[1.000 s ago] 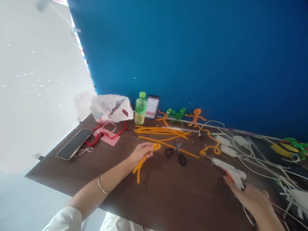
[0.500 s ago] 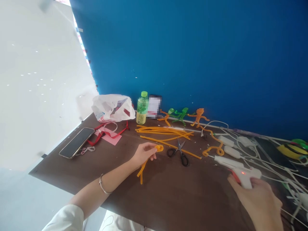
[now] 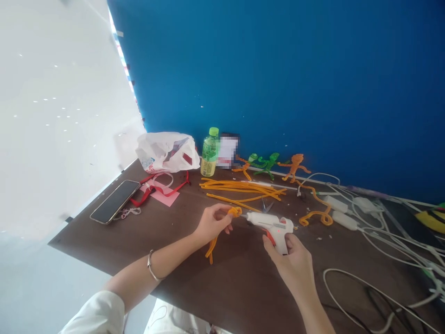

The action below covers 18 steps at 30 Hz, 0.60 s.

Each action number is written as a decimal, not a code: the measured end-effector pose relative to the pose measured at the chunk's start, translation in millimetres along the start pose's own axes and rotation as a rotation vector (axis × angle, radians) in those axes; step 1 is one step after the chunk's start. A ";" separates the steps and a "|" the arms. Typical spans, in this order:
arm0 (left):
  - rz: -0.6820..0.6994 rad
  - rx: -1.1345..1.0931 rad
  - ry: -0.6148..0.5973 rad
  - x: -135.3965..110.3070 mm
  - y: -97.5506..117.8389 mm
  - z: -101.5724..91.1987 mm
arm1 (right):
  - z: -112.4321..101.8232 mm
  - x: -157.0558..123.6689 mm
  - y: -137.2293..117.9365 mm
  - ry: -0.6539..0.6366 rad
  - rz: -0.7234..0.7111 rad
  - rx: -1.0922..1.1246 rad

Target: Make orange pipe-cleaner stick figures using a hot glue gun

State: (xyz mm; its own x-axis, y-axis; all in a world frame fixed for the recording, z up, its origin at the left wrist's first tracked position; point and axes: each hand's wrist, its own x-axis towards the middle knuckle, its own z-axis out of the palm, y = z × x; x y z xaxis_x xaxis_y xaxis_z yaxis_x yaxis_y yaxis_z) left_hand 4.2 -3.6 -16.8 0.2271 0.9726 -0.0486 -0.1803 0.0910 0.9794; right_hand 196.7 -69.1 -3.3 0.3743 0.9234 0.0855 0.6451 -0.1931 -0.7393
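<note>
Between the fingers of my left hand (image 3: 214, 223) is a coiled orange pipe cleaner (image 3: 235, 211); its two loose ends hang below the palm. My right hand (image 3: 294, 260) is closed round the handle of a white hot glue gun (image 3: 269, 226) with an orange trigger and a small red light. The gun's nozzle points left and is at the coil; whether it touches, I cannot tell. Scissors (image 3: 267, 205) lie behind the gun, mostly hidden by it. Loose orange pipe cleaners (image 3: 239, 186) lie in a pile beyond my hands.
Small pipe-cleaner figures (image 3: 270, 163) lean along the blue wall. A green-capped bottle (image 3: 210, 153) and a white plastic bag (image 3: 167, 153) stand at the back. A phone (image 3: 115, 201) lies at left. White cables (image 3: 382, 232) and adapters crowd the right side.
My right hand has brought the glue gun leftward from the right side, its nozzle now at the coil and its body over the scissors. My left hand keeps its hold.
</note>
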 end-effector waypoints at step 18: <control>0.026 -0.013 -0.035 -2.1 -3.3 -0.4 | 7.7 2.3 3.9 0.046 -0.018 -0.057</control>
State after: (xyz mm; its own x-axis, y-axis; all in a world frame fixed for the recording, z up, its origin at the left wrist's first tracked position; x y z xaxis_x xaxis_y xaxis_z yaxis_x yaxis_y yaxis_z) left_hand 3.9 -5.9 -20.0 0.2554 0.9667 -0.0160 -0.1990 0.0688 0.9776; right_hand 195.0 -65.2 -11.1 0.3917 0.9109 0.1294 0.6881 -0.1967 -0.6984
